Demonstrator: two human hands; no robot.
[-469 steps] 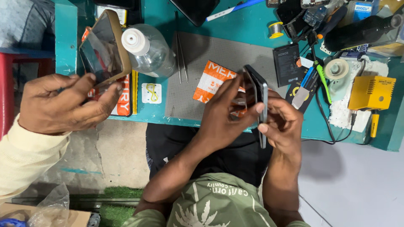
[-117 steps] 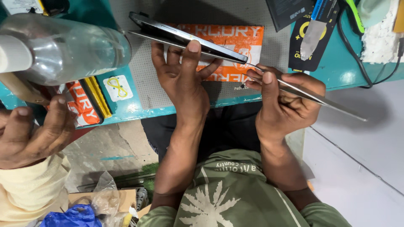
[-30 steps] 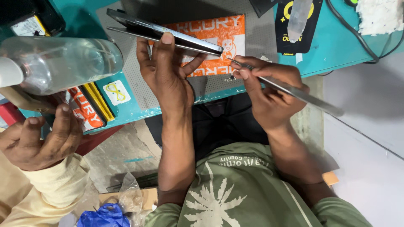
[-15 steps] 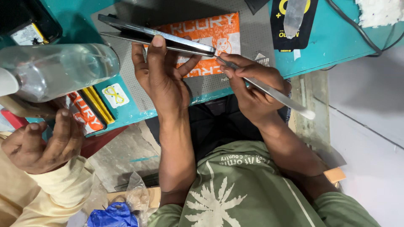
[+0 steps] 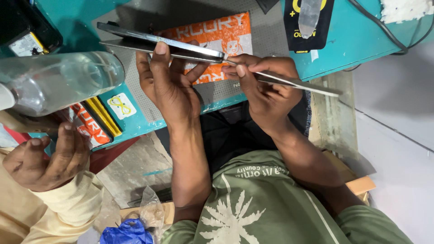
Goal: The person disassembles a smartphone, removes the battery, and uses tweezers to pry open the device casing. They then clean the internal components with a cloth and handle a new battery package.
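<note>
Teal workbench (image 5: 343, 49) fills the top of my view, with a grey perforated mat (image 5: 266, 43) on it and pale floor to the right. On the mat lies an orange printed packet (image 5: 226, 34), rectangular, white lettering, partly hidden under my hands. My left hand (image 5: 169, 86) holds a thin phone (image 5: 149, 43) edge-on, fingers wrapped up behind it, index tip pressed on the upper edge; its long axis runs left to right, slightly downhill toward my right hand. My right hand (image 5: 260, 83) pinches long steel tweezers (image 5: 289, 81) between thumb and forefinger, the point meeting the phone's right end, just beside the left hand's fingertips, the tail trailing off right past the bench edge. Right hand is the nearer one to that seam. Far left, a clear plastic bottle (image 5: 58, 81) lies on its side; below it a red-and-yellow packet (image 5: 92, 126) and a small white square label (image 5: 120, 106) on teal. Top centre-right, a black card with yellow marks (image 5: 312, 25). Lower left, another person's hand (image 5: 49, 158), loosely curled, in a cream sleeve.
</note>
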